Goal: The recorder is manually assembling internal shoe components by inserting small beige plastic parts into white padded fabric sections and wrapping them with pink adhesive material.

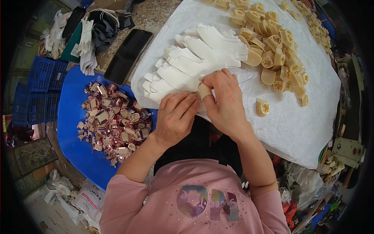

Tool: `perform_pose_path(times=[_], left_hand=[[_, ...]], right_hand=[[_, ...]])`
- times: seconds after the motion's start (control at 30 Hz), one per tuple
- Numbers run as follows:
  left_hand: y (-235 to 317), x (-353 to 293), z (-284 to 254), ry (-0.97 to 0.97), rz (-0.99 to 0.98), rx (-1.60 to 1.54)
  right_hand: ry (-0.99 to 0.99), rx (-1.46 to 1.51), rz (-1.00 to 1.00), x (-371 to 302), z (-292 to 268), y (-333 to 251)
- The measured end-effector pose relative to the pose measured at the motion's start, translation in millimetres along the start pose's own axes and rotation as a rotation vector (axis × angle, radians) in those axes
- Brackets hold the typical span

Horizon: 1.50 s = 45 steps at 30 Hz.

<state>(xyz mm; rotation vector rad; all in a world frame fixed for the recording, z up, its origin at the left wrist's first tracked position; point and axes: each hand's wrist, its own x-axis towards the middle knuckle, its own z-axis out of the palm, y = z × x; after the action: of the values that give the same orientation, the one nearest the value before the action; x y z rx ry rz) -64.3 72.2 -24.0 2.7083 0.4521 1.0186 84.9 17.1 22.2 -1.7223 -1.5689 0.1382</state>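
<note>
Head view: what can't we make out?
All in the head view:
- Anything between left hand and right hand fingertips: hidden by the fingers.
- Blue tub bottom: covered by copper-coloured pieces.
- Far end of beige pieces: cut off by top edge.

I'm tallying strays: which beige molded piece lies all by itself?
The lone beige molded piece on the white sheet, just right of the right hand: bare sheet surrounds it, whereas the others cluster in heaps.

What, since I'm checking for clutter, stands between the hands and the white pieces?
Nothing visible: the left hand and right hand are at the near edge of the white pieces. The lone beige piece sits aside, to the right.
</note>
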Motion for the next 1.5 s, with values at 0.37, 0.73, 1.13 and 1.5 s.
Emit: perform_pose_path(times=[0.37,0.73,1.13,1.5], left_hand=[[5,6,-5,0.056,-0.129,-0.158],[36,14,-5,0.006,-0.217,-0.128],[18,11,1,0.031,0.045,-0.157],[3,60,-16,-0.212,-0.054,-0.028]], right_hand=[[-0.014,0.246,0.231,10,-24,0],[0.026,0.034,0.206,2,-15,13],[-0.195,-0.159,0.141,6,-15,12],[-0.217,-0.156,-0.038,-11,-22,8]])
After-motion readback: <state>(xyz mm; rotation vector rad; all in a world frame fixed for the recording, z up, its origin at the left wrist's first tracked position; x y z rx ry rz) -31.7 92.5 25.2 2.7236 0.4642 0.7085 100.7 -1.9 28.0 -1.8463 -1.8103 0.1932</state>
